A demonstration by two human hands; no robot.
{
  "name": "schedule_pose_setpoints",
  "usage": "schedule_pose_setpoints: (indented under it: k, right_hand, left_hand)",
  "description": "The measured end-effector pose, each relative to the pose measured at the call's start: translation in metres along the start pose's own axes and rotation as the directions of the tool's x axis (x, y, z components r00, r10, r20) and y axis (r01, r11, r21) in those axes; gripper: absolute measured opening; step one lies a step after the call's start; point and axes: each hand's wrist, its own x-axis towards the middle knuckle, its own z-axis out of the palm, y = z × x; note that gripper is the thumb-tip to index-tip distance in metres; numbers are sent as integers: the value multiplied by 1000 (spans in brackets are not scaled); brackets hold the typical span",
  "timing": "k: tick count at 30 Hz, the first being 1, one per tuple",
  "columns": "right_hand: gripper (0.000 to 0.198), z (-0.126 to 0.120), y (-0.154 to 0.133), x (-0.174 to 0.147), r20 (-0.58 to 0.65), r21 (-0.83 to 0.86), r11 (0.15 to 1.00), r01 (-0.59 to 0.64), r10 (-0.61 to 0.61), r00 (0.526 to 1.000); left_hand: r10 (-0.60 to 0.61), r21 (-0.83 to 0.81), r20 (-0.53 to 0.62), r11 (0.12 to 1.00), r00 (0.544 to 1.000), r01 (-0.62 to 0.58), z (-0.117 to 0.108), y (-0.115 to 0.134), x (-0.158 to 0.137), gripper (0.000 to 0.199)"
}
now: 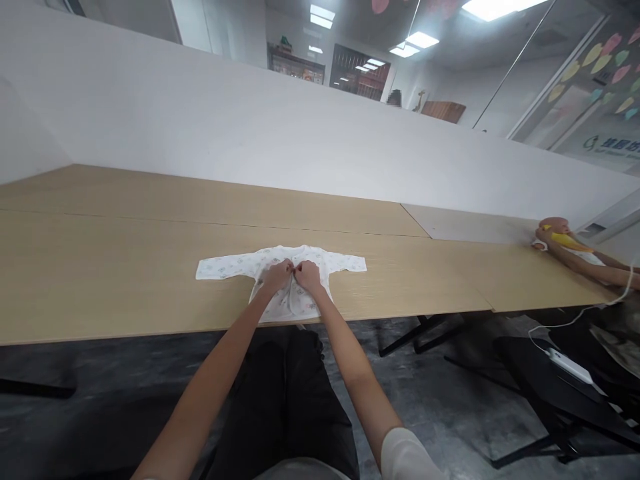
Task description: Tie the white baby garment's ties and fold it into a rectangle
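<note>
A small white baby shirt (277, 309) with a tiny printed pattern lies face up on the wooden table (125, 273), near its front edge. Its sleeves are spread out to both sides, and a front opening runs down its middle. Both hands meet at that opening, on the upper chest. My left hand (278, 275) pinches the cloth left of the opening. Close beside it, my right hand (307, 274) pinches the cloth on the right. The fingertips nearly touch, and whatever small fastening may be between them is hidden.
At the far right another person's hands hold a doll (554, 227) with yellow and white cloth. A white power strip (570, 367) with a cable rests on a black stool (545, 400) below the table. A white wall (225, 133) rises behind the table.
</note>
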Motion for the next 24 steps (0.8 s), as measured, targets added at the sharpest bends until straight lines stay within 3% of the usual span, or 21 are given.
schedule_pose_setpoints:
  k: [11, 20, 24]
  right_hand:
    - [26, 1, 3, -7, -39, 165, 986, 8, -1, 999]
    - [29, -3, 16, -2, -44, 134, 990, -44, 51, 998]
    - [29, -9, 20, -14, -65, 132, 991, 25, -17, 998]
  left_hand:
    - [160, -30, -51, 986, 986, -162, -1, -3, -10, 34]
    - [21, -135, -200, 990, 980, -49, 8, -8, -15, 26]
    - [80, -12, -247, 996, 966, -86, 1, -7, -24, 27]
